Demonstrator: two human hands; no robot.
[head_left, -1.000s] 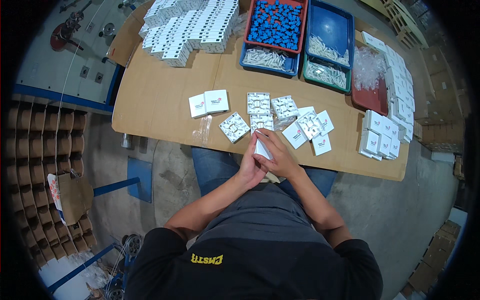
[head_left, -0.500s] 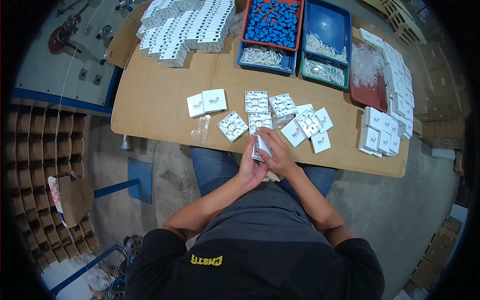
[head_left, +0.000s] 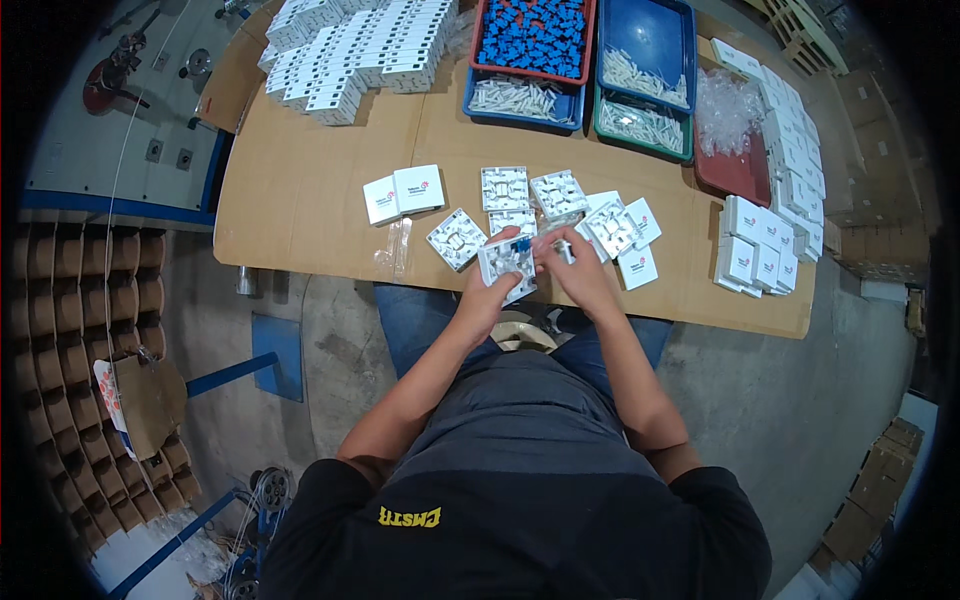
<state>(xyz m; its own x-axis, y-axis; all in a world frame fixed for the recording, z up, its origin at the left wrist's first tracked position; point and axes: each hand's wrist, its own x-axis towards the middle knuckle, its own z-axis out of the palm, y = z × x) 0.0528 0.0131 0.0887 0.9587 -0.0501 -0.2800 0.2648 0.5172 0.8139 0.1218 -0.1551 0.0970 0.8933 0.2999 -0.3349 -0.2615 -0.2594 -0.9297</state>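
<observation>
At the tabletop (head_left: 300, 200), the left hand (head_left: 487, 294) gripped a white case (head_left: 500, 263); the right hand (head_left: 578, 268) curled at its side, whether holding anything unclear.

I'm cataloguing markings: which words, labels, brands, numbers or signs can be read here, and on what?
Shirt: yellow lettering; wording not copied here.
Loose white covers: small dark print by a red mark, too small to read surely.
White stack, right: similar marks, too small to read.
Held piece: no print I can make out.

White case (head_left: 499, 263) turned — inner side showing.
</observation>
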